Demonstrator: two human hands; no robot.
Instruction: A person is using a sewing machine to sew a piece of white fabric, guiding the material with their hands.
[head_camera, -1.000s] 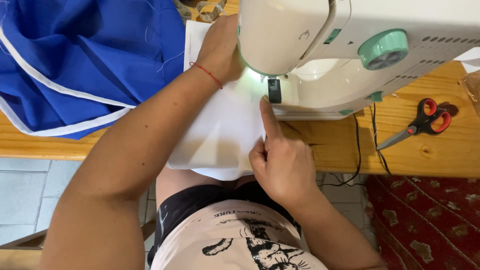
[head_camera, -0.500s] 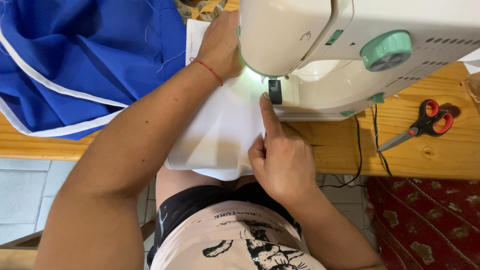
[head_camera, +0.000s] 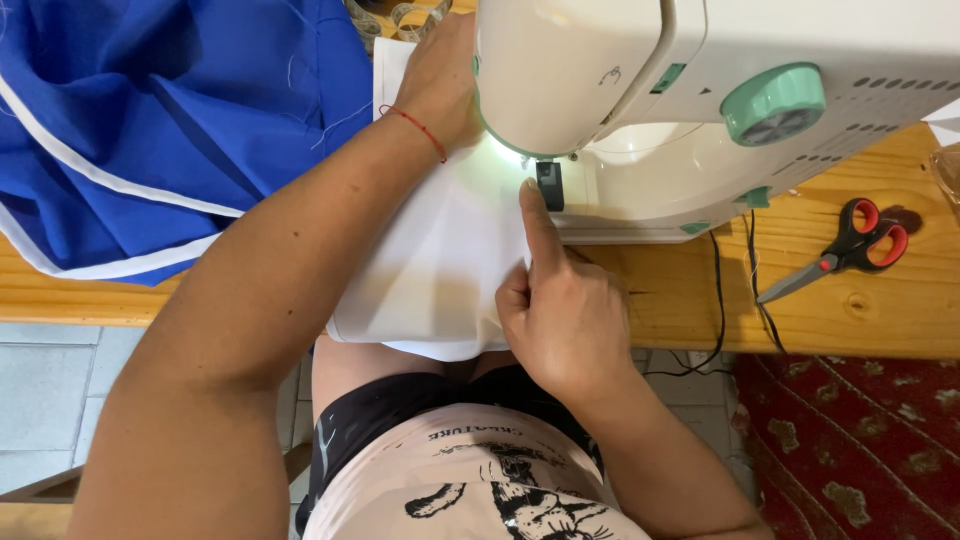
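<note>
The white fabric (head_camera: 440, 270) at frame centre looks light, limp and prone to sliding, so I steer it flat. My right hand (head_camera: 555, 320) presses its edge, index finger extended toward the presser foot (head_camera: 549, 184). Farther up, my left hand (head_camera: 440, 85) lies flat on it beside the sewing machine (head_camera: 700, 90).

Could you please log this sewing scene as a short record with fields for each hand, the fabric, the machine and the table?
left hand: left hand flat on the white fabric, behind the machine head
right hand: right hand with forefinger stretched to the presser foot, pressing the fabric edge
machine: white sewing machine, lamp lit, mint dial
table: wooden table bearing red-handled scissors on the right
other cloth: blue fabric with white trim, heaped on the left
</note>
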